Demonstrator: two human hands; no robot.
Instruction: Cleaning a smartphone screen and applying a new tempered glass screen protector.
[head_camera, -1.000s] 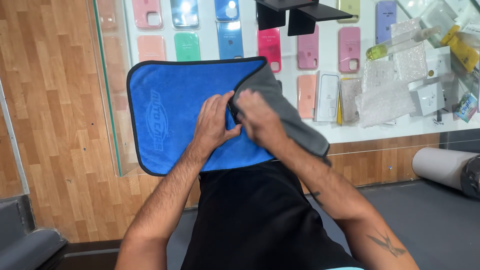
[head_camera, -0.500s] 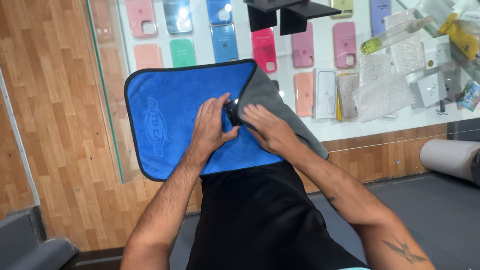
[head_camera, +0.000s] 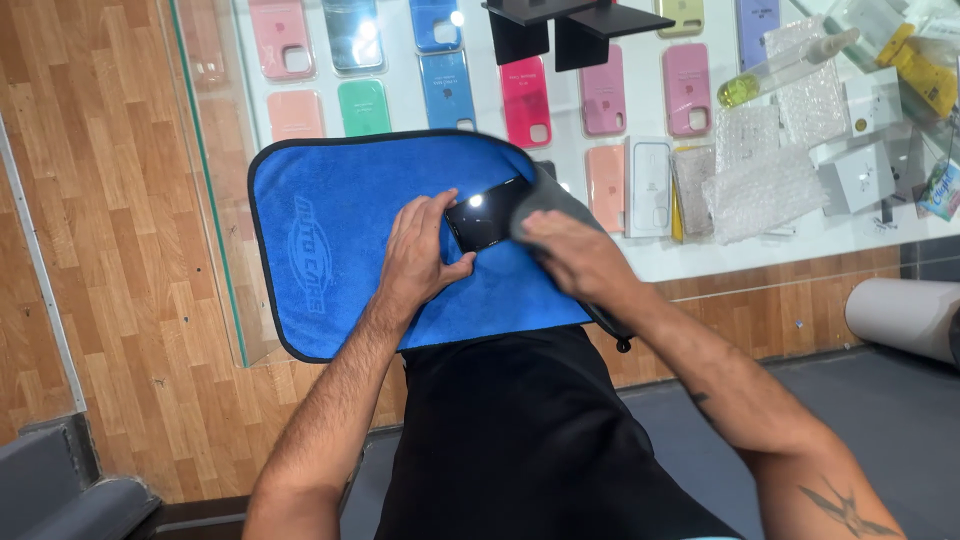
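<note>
Left hand (head_camera: 418, 255) pinches the black phone (head_camera: 487, 213) by its edge; right hand (head_camera: 570, 255) presses flat on grey cloth (head_camera: 560, 200) at the phone's 3 o'clock. Hard rubbing could slide the phone off the blue mat (head_camera: 340, 240) toward the glass counter (head_camera: 720, 255).

- My left hand (head_camera: 420, 255) and right hand (head_camera: 575, 255) crowd the glossy black phone (head_camera: 487, 213), so I find no gap between them.
- I see open room on the left half of the blue microfibre cloth (head_camera: 330, 250).
- Beyond the cloth, rows of coloured silicone phone cases (head_camera: 525, 100) lie under the glass countertop (head_camera: 215, 200).
- To my right, crumpled bubble wrap (head_camera: 765, 185), small white boxes (head_camera: 860, 175) and a clear spray bottle (head_camera: 790, 65) block the way.
- A black angular stand (head_camera: 575, 30) sits at the far edge.
</note>
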